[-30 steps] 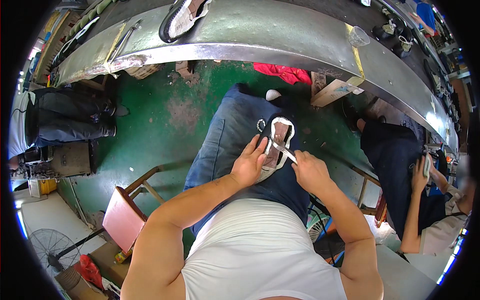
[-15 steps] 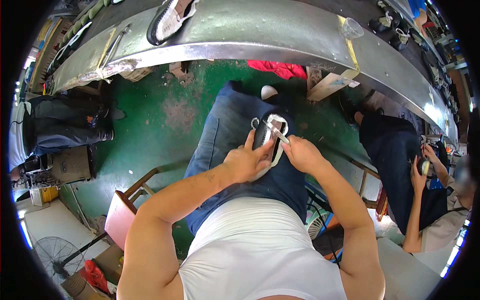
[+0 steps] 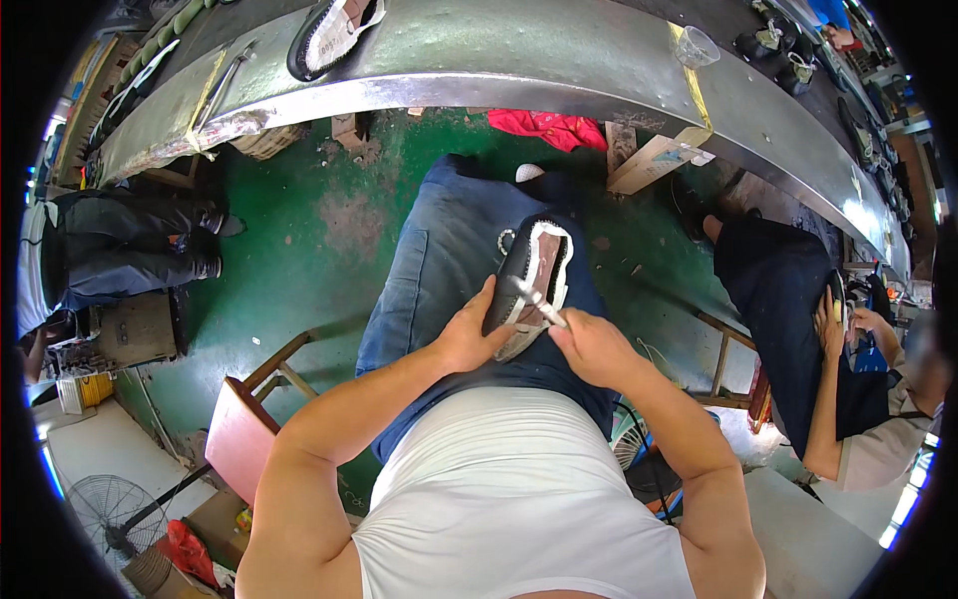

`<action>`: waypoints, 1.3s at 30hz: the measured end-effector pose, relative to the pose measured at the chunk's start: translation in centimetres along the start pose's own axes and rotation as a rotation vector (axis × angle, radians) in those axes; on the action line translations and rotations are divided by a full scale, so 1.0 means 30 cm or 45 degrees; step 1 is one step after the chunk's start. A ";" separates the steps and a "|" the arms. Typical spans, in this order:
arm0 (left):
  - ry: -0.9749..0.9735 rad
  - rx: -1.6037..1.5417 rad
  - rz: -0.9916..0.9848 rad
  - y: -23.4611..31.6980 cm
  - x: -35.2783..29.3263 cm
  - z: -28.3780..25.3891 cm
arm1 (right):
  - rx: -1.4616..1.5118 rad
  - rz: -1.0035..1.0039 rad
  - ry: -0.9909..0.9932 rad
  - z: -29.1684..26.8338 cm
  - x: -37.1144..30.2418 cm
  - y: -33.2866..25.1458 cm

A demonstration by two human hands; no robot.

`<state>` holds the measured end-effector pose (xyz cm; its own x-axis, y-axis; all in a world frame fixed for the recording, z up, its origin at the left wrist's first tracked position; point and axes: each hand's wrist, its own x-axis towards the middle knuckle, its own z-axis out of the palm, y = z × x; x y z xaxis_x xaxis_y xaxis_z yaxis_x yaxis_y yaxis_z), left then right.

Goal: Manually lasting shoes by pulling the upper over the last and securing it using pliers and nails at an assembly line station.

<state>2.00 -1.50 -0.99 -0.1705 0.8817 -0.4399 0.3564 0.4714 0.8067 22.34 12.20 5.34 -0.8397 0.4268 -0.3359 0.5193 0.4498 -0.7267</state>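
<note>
A black shoe upper (image 3: 513, 262) lies bottom up across my thighs, its brown insole (image 3: 542, 262) showing inside a frilled white edge. My left hand (image 3: 469, 334) is wrapped round the near end of the shoe, with the thumb over the underside and the fingers along the black side. A small metal hammer (image 3: 539, 304) is closed in my right hand (image 3: 593, 347). Its slightly blurred head is over the left edge of the insole; whether it touches the shoe I cannot tell.
A metal-edged bench (image 3: 479, 75) curves across the front, carrying another shoe (image 3: 334, 38), a tool (image 3: 222, 88) and a clear cup (image 3: 697, 47). Wooden stools (image 3: 239, 424) stand either side of me. At the right a co-worker's hands (image 3: 828, 324) hold something; another person stands left.
My left hand has shifted back from over the insole to the shoe's near end. The hammer has moved nearer me, from the far part of the shoe to its middle.
</note>
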 end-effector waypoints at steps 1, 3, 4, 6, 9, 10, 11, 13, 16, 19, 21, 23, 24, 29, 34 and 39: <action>-0.017 0.035 0.045 0.003 0.003 -0.002 | -0.127 0.065 -0.062 0.020 -0.005 0.013; -0.106 -0.007 -0.002 0.006 -0.008 -0.017 | -0.264 0.104 -0.167 0.024 -0.007 0.045; -0.175 -0.047 -0.050 0.024 -0.004 -0.038 | -0.271 0.093 -0.159 0.006 0.000 0.060; -0.275 -0.055 -0.131 0.082 -0.003 -0.074 | 0.151 0.197 -0.116 0.001 -0.036 0.082; -0.220 0.152 -0.040 0.114 0.016 -0.123 | 0.515 0.194 0.129 0.070 -0.108 0.164; -0.127 0.351 -0.034 0.197 0.001 -0.169 | 0.517 0.200 0.138 0.102 -0.129 0.187; -0.029 0.547 -0.031 0.257 -0.015 -0.205 | 0.716 0.173 0.247 0.134 -0.151 0.205; 0.213 0.480 0.236 0.294 -0.028 -0.280 | 0.984 0.184 0.344 0.173 -0.180 0.234; 0.276 0.204 0.474 0.429 -0.011 -0.381 | 1.041 0.189 0.465 0.189 -0.182 0.230; 0.207 -0.186 0.584 0.457 0.057 -0.358 | 0.998 0.172 0.443 0.187 -0.171 0.235; 0.084 -0.505 0.598 0.461 0.124 -0.334 | 0.972 0.199 0.430 0.177 -0.171 0.231; 0.040 -0.303 0.456 0.448 0.209 -0.323 | 0.944 0.224 0.406 0.156 -0.170 0.223; -0.028 -0.256 0.349 0.410 0.268 -0.304 | 0.846 0.243 0.354 0.138 -0.168 0.217; 0.005 -0.396 0.258 0.093 0.341 -0.076 | 0.563 0.290 0.201 0.009 -0.157 0.123; 0.324 0.173 0.285 0.100 0.071 -0.022 | 0.243 0.151 -0.045 -0.087 -0.139 0.052; 0.488 0.307 0.464 0.136 0.054 -0.016 | -0.011 -0.179 0.056 -0.084 -0.072 0.080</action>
<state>2.75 1.85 1.77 -0.3021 0.9514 0.0596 0.6458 0.1583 0.7469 25.79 14.34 5.84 -0.8964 0.3933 -0.2044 0.3988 0.5143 -0.7593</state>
